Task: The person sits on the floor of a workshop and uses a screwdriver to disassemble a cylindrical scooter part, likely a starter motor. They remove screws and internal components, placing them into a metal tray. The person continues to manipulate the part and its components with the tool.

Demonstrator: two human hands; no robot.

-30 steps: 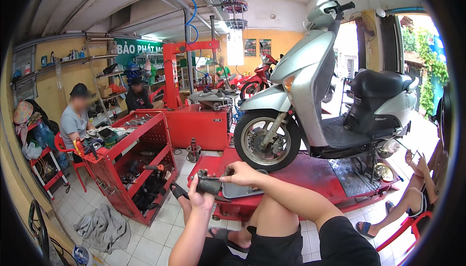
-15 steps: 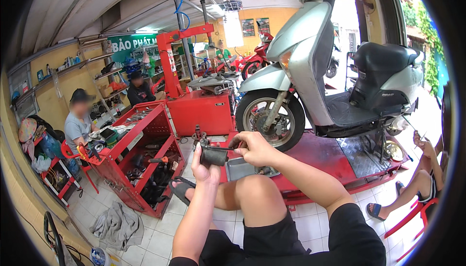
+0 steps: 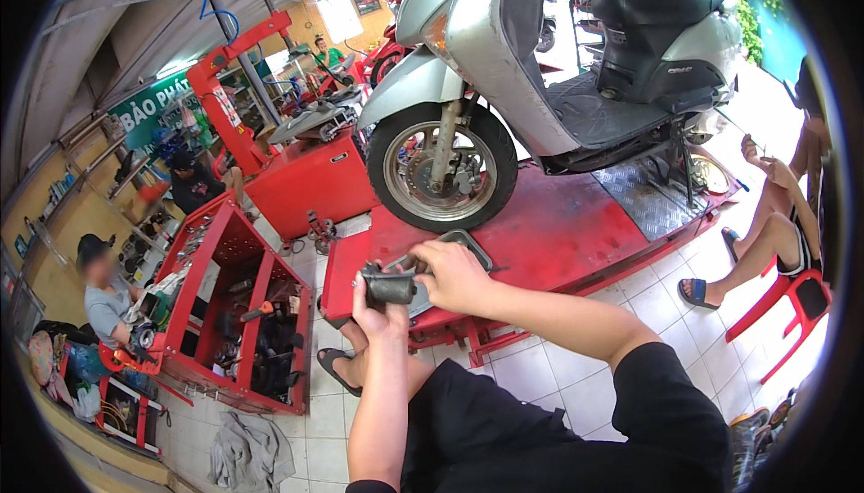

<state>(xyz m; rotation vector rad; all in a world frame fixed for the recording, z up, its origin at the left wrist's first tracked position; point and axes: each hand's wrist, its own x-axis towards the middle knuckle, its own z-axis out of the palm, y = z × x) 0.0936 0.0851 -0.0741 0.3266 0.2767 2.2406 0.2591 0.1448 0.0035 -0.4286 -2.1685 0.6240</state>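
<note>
One silver scooter (image 3: 526, 101) fills the 1 o'clock side of the view, up on a red lift platform (image 3: 558, 223) that spreads out toward 3. Its front wheel (image 3: 409, 173) is almost at 12. There's also a grey tray (image 3: 475, 248) just off centre toward 4, partly blocked.

Hands next: the left hand (image 3: 376, 315) has its fingers curled snugly around the part from its 7 o'clock side. The right hand (image 3: 454, 275) is at the 3 o'clock end, thumb and fingers nearly pinched; can't make out if they've got the part or something tiny. The piece itself is a dark cylindrical part (image 3: 391, 289), held sideways above the floor at 7.

Looks to me like the step is fingertip work on that end, left hand playing vise. IMO the next move calls for a steady left hold and a light right touch
</note>
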